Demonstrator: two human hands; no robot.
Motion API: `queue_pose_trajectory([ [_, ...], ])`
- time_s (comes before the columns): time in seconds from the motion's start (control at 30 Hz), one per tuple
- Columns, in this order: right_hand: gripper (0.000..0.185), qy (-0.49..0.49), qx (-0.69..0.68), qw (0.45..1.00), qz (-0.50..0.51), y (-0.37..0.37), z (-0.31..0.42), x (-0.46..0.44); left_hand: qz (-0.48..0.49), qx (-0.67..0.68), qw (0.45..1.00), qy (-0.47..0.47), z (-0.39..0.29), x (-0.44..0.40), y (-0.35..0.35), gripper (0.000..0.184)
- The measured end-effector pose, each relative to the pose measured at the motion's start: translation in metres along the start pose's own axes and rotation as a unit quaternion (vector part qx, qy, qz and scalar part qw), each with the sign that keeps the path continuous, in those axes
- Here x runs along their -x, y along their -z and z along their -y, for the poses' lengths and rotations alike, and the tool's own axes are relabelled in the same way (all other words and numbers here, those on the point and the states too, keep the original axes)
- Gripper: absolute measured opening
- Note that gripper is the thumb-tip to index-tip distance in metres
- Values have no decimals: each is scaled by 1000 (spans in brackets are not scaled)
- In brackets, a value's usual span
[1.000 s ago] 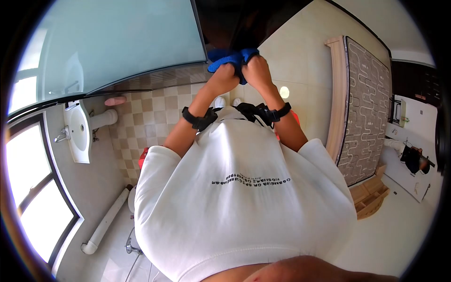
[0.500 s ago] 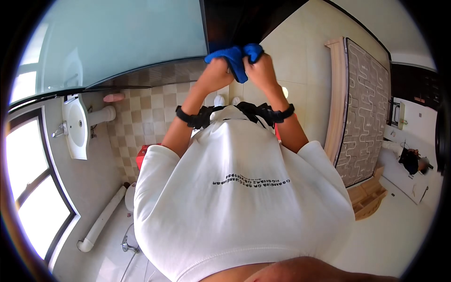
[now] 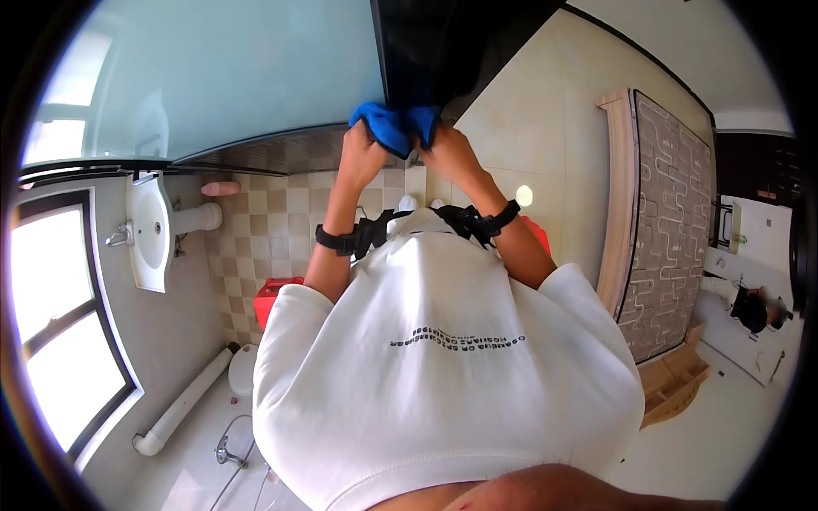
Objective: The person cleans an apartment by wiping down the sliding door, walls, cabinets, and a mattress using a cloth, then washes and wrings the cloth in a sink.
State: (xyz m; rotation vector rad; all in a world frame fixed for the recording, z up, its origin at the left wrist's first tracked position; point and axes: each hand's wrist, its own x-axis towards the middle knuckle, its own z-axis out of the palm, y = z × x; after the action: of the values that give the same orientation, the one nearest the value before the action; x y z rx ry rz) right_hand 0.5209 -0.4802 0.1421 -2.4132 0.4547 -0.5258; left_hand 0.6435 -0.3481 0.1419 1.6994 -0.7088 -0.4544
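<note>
Cloth (image 3: pixel 381 128) bunched in left hand (image 3: pixel 364 153) and right hand (image 3: pixel 450 157)

Fingers of the left hand are closed around the blue, dark-edged cloth, and the right hand grips it too, the 2 fists just apart. It sits at the far end of the outstretched arms, near the lower corner where a pale glossy panel (image 3: pixel 230 77) meets a dark panel (image 3: pixel 460 47); whether it touches either, I cannot tell.

Black straps (image 3: pixel 336 241) circle the 2 wrists, above a white shirt (image 3: pixel 452 375). To the left are a white sink (image 3: pixel 159 277), a window (image 3: pixel 64 332) and checkered floor tiles (image 3: pixel 298 202), with a red container (image 3: pixel 273 298) beside the left sleeve. To the right, a patterned mattress (image 3: pixel 669 230) lies on a wooden frame (image 3: pixel 615 196). Farther off, 1 other person (image 3: pixel 751 310) appears, small and partly blurred.
</note>
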Motion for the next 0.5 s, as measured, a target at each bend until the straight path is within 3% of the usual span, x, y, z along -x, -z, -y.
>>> queue_pose_trajectory([
  [0.07, 25, 19, -44, 999, 6, 1, 2, 1, -43, 67, 995, -60, 13, -1, 6, 28],
  [0.2, 22, -17, -156, 987, 20, 40, 36, -9, -73, 127, 979, -141, -59, 8, 24, 27],
  [0.3, 21, 36, -270, 961, -52, 52, 45, -12, -126, -134, 940, -288, -67, 0, 18, 32],
  [0.37, 22, 70, -291, 943, -147, 49, 38, -8, -107, -200, 929, -292, -56, -12, -5, 32],
  [0.43, 28, 89, -232, 964, -90, 56, 20, 1, -81, -241, 924, -284, -46, -24, -21, 32],
  [0.5, 30, 62, -205, 965, -149, 65, 16, 16, -60, -269, 924, -266, -49, -38, -9, 33],
])
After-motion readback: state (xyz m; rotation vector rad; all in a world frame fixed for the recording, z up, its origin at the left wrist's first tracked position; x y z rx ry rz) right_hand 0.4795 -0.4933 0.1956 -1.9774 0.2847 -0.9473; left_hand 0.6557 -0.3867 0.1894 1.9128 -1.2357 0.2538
